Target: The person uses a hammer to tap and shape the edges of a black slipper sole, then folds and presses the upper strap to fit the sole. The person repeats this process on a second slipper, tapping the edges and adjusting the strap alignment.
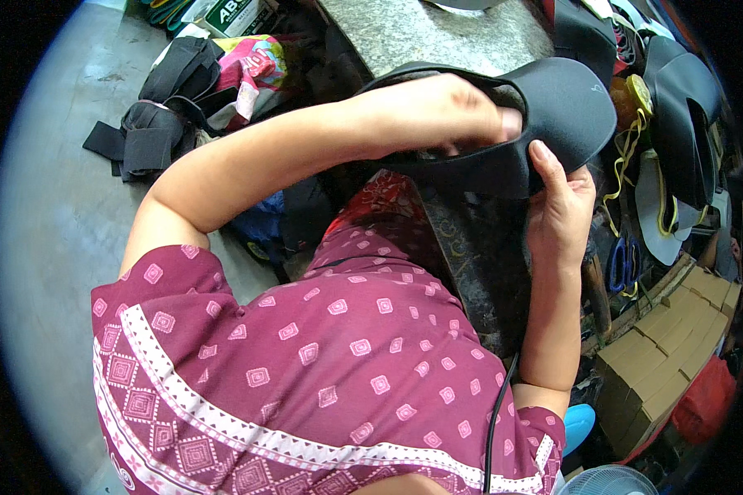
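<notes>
My right hand grips a black cap-like piece, shaped like a sun visor with a smooth rounded brim and a wide band. The thumb lies on its near edge by the brim, with the other fingers partly hidden behind. My left hand reaches across into the opening of the band, fingers curled and slightly blurred. Its fingertips are mostly hidden, so what they pinch cannot be made out. The piece rests over the near end of a speckled stone slab.
Bundled black straps lie at the left beside a colourful bag. More black curved pieces, yellow ribbon and blue-handled scissors are on the right. Below them are a cardboard box and a red bag.
</notes>
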Demonstrator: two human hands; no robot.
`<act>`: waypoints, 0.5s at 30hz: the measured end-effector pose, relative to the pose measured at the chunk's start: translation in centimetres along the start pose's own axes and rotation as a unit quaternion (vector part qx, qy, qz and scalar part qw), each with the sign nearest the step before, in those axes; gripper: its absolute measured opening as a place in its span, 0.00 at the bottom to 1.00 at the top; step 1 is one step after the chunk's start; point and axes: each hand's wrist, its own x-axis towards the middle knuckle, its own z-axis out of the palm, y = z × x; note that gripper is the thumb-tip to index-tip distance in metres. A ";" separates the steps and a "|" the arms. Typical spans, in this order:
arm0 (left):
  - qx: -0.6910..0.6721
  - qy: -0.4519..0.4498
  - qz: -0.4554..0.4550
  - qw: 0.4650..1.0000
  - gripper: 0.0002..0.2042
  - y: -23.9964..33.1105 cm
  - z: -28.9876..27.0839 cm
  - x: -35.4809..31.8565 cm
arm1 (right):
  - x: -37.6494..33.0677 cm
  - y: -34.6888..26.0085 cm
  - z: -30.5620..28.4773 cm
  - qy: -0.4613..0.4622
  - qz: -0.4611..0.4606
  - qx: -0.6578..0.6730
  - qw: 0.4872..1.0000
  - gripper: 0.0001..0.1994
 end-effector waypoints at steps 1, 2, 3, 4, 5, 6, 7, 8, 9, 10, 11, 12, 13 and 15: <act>0.068 -0.051 0.034 0.996 0.22 0.2 -0.1 -0.6 | 0.1 0.1 -0.2 0.018 0.015 -0.013 1.000 0.14; 0.142 -0.095 0.061 0.983 0.22 0.4 -0.1 -1.2 | 0.2 0.2 -0.3 0.023 0.017 -0.007 1.000 0.13; 0.190 -0.083 0.097 0.973 0.23 0.5 -0.1 -1.9 | 0.4 0.3 -0.4 0.032 0.024 -0.015 0.999 0.15; 0.237 -0.090 0.082 0.964 0.23 0.7 0.0 -2.3 | 0.5 0.4 -0.4 0.040 0.031 -0.024 0.998 0.17; 0.271 -0.075 0.085 0.956 0.23 0.9 0.0 -2.4 | 0.6 0.3 -0.3 0.051 0.043 -0.035 0.997 0.18; 0.310 -0.062 0.090 0.944 0.22 1.0 0.0 -2.5 | 0.8 0.2 -0.1 0.069 -0.026 -0.063 0.995 0.20; 0.322 -0.073 0.088 0.940 0.22 1.2 -0.1 -2.5 | 1.0 -0.2 0.1 0.091 -0.089 -0.092 0.988 0.22; 0.335 -0.084 0.088 0.934 0.22 1.4 -0.2 -2.4 | 1.2 -0.6 0.3 0.113 -0.152 -0.122 0.974 0.24; 0.352 -0.095 0.082 0.927 0.22 1.7 -0.5 -2.3 | 1.4 -1.3 0.5 0.138 -0.219 -0.164 0.952 0.27; 0.355 -0.110 0.090 0.924 0.22 1.8 -0.7 -2.1 | 1.5 -2.1 0.6 0.175 -0.266 -0.203 0.926 0.29; 0.361 -0.123 0.093 0.920 0.22 2.0 -0.9 -2.0 | 1.4 -3.2 0.6 0.216 -0.291 -0.312 0.878 0.33; 0.365 -0.136 0.100 0.915 0.22 2.2 -1.0 -1.8 | 1.3 -4.0 0.6 0.163 -0.393 -0.438 0.792 0.26; 0.373 -0.129 0.104 0.913 0.22 2.3 -1.1 -1.8 | 1.3 -5.0 0.6 0.015 -0.439 -0.546 0.713 0.22; 0.406 -0.128 0.125 0.896 0.22 2.6 -1.1 -1.8 | 1.3 -5.4 1.1 -0.140 -0.396 -0.623 0.659 0.13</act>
